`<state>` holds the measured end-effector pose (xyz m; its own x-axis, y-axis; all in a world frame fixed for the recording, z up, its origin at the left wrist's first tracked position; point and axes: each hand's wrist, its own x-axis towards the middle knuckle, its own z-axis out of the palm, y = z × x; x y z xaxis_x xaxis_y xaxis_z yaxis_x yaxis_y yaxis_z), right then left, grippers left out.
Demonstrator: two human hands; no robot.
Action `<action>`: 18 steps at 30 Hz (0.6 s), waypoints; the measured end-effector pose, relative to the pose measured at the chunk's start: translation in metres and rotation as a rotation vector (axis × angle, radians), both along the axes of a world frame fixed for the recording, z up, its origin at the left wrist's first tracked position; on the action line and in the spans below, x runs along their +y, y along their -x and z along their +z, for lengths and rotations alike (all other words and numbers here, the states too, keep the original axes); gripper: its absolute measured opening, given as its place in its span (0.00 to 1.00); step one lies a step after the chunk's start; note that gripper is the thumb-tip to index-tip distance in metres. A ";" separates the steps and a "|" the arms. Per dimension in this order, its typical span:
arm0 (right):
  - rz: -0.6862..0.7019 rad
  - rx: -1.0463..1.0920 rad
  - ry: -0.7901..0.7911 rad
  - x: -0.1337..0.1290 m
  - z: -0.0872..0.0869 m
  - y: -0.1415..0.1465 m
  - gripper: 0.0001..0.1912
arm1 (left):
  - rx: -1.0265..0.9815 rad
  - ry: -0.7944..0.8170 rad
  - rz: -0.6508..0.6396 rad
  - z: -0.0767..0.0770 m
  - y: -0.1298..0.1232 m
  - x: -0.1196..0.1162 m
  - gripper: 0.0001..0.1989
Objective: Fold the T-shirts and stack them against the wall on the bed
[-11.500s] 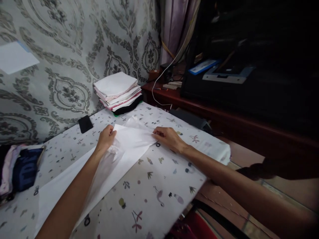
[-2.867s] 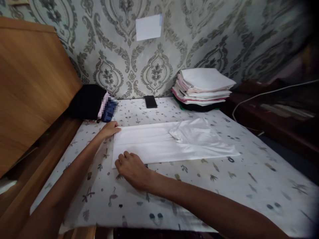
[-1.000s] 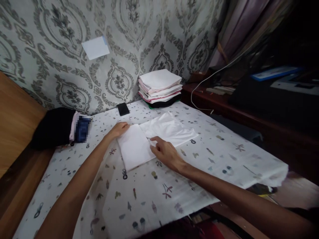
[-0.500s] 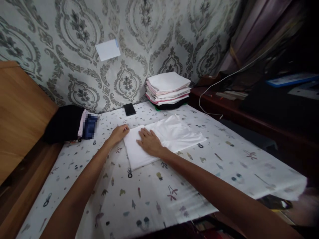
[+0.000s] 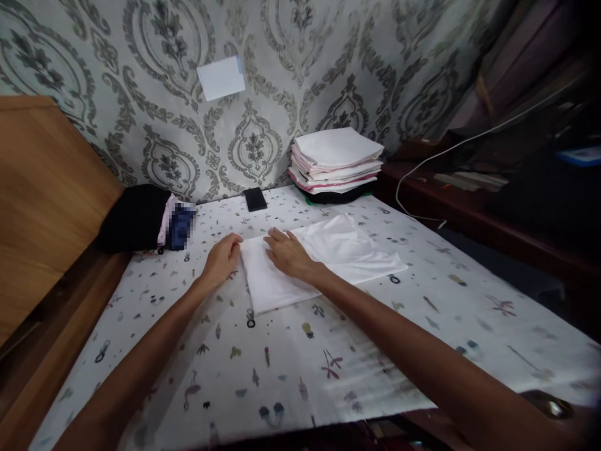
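Observation:
A white cloth, folded flat at its left and wrinkled at its right, lies on the patterned table cover. My right hand rests on top of it, palm down with the fingers spread. At the cloth's far left corner is my left hand, its thumb and fingers pinched together on the corner. Behind the cloth stands a stack of folded clothes, mostly white and pink, with black and green at the bottom.
A black phone-like object lies near the wall. Dark and blue clothes sit at the left beside a wooden panel. A white cable runs over the dark furniture at the right. A paper hangs on the wall.
The view has shifted, so the scene sits further right. My right hand has slid slightly up the cloth toward its far edge. My left hand stays by the same corner.

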<state>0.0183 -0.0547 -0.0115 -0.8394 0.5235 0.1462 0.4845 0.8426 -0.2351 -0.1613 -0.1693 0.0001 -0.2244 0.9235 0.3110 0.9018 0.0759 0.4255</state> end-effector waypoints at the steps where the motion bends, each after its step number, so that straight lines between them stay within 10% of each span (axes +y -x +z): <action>1: 0.053 0.005 0.006 0.002 0.001 0.005 0.22 | 0.024 -0.028 -0.082 0.000 -0.010 -0.016 0.12; 7: 0.204 -0.016 0.070 0.005 -0.021 0.029 0.25 | 0.580 -0.052 -0.509 -0.005 -0.073 -0.100 0.12; 18: 0.194 0.015 -0.004 0.002 -0.032 0.027 0.24 | 0.805 0.406 -0.357 -0.007 -0.102 -0.116 0.27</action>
